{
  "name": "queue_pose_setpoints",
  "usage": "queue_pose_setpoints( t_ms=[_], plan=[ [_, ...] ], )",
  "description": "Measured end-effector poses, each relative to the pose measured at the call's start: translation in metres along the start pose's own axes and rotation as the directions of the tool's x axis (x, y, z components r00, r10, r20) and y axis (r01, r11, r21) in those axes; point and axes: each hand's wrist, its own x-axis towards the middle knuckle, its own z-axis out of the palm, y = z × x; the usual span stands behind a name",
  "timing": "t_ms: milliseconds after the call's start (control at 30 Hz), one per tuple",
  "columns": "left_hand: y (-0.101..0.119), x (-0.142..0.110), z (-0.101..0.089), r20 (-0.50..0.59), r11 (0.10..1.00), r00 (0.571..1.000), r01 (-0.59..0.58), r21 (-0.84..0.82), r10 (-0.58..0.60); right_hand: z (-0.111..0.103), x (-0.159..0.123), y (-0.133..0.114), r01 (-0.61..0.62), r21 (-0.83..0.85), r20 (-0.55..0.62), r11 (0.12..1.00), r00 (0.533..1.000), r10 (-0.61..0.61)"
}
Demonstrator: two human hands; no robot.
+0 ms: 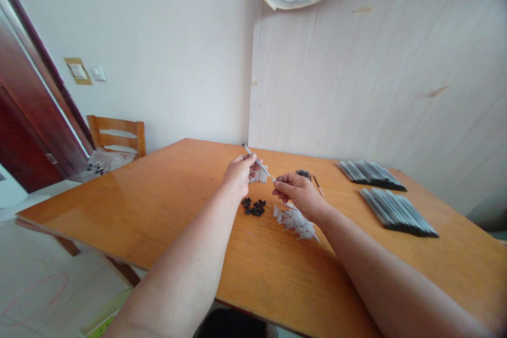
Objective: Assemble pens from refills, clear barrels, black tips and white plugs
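Note:
My left hand (240,173) is closed around a slim translucent pen (253,158) with a dark upper end, which tilts down to the right. Close by the pen's lower tip, my right hand (295,190) pinches a small pale piece (274,179) too tiny to make out. Below the right hand lies a heap of clear pen caps (295,222). Several small black plugs (253,207) are scattered on the table between my forearms. Behind the left fingers a row of whitish pieces (260,174) shows in part.
Two bundles of grey pens, a far one (370,173) and a nearer one (398,211), lie on the right of the wooden table (158,206). Dark sticks (304,174) and a thin brownish rod (318,185) are past my right hand. A chair (119,137) stands at the left.

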Motion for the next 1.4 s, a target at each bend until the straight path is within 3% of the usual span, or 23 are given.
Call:
queue_pose_setpoints(
  t_ms=[233, 833, 1100, 1400],
  plan=[
    [-0.003, -0.001, 0.001, 0.016, 1.0, 1.0, -0.007, 0.022, 0.007, 0.003, -0.001, -0.004, -0.01, 0.008, -0.002, 1.0, 1.0, 0.01],
    [-0.01, -0.012, 0.009, 0.176, 0.988, 0.983, -0.072, 0.139, 0.047, -0.002, 0.002, 0.001, 0.052, -0.019, -0.072, 0.998, 0.996, -0.054],
    [-0.016, -0.012, 0.015, 0.152, 0.992, 0.986, -0.08, 0.102, 0.064, -0.003, 0.002, 0.0, 0.107, -0.131, -0.133, 0.986, 0.983, -0.125],
    [-0.017, -0.019, 0.023, 0.104, 0.992, 0.991, -0.094, 0.09, 0.084, -0.005, 0.002, -0.004, 0.104, -0.108, -0.157, 0.989, 0.98, -0.12]
  ],
)
